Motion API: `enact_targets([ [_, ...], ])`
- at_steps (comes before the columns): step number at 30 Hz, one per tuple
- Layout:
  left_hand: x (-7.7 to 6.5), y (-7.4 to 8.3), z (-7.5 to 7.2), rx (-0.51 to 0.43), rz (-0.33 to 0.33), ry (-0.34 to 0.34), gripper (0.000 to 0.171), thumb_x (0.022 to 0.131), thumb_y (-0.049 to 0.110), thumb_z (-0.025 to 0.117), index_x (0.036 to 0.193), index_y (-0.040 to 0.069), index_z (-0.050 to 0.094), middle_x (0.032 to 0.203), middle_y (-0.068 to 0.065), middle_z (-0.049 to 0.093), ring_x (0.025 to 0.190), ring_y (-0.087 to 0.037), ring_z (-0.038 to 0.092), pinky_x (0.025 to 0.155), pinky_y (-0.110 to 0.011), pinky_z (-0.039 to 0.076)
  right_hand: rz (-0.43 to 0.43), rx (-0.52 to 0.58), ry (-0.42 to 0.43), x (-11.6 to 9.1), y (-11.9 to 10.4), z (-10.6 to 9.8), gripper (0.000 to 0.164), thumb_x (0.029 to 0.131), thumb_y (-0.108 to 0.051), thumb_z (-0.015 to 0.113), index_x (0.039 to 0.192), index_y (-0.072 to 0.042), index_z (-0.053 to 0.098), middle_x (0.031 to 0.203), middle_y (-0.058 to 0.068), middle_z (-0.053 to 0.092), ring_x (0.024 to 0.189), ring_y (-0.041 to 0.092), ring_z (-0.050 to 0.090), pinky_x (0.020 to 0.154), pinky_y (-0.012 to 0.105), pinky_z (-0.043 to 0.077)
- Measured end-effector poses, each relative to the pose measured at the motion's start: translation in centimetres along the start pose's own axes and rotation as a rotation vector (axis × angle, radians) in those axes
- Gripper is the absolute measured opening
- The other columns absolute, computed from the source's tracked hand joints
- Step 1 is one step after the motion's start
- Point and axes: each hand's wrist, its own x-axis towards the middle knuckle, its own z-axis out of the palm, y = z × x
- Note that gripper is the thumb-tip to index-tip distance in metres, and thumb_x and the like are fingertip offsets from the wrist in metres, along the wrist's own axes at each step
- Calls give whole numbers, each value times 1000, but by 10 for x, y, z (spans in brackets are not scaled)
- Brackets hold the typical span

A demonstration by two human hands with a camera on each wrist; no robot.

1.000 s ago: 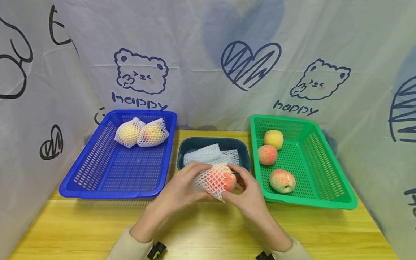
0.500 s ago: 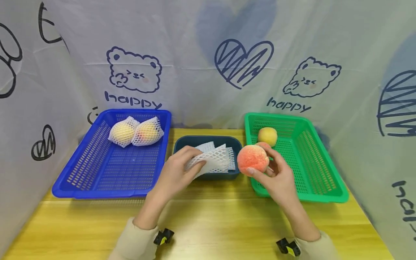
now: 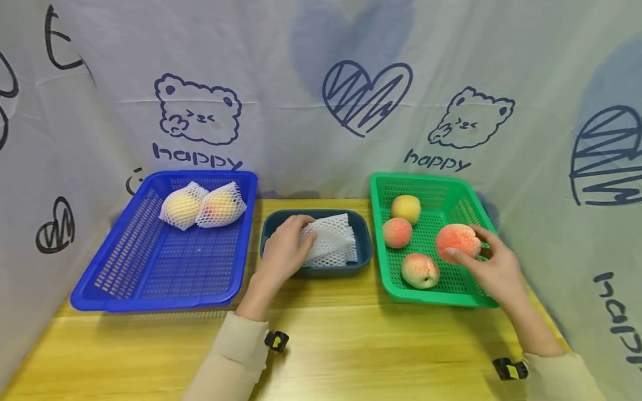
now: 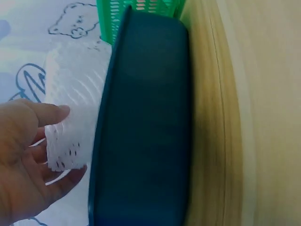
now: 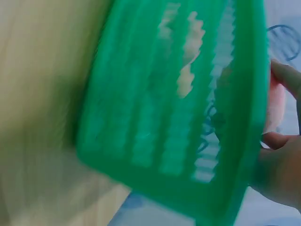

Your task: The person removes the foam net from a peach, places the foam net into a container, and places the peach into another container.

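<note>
Right grip (image 3: 500, 273) pinches a fuzzy, rounded peach (image 3: 453, 243) over the perforated green basket (image 3: 441, 299), wood-grain worktop's (image 3: 351, 345) right edge; left grip (image 3: 285, 245) pinches white foam netting (image 3: 331, 245) at dark tray (image 3: 331, 272).

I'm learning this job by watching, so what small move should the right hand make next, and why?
Probably lower the round red-pink peach in the right hand into the green perforated plastic basket and let go gently: it is unwrapped and held above that basket, where three other unwrapped fruits lie.
</note>
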Motion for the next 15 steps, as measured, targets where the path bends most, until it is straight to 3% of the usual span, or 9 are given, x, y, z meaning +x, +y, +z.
enact_targets([
  [5,15,-3,9,103,-45,-42,28,105,20,61,131,11,67,126,-8,72,112,-31,67,91,-48,57,34,-167,-130,10,23,-4,88,100,-44,68,159,7,27,148,37,44,113,49,58,72,42,55],
  [10,25,-6,16,220,-70,-92,28,105,16,59,131,9,66,124,-9,72,110,-33,67,89,-48,55,53,-247,-264,20,31,-1,87,101,-41,67,153,17,28,132,42,53,102,45,64,70,44,56],
  [15,25,-10,24,280,-105,-151,34,103,17,65,136,8,63,133,-13,62,120,-34,60,95,-50,52,70,-252,-374,29,36,0,82,105,-36,61,150,22,25,136,46,48,114,54,59,82,53,57],
])
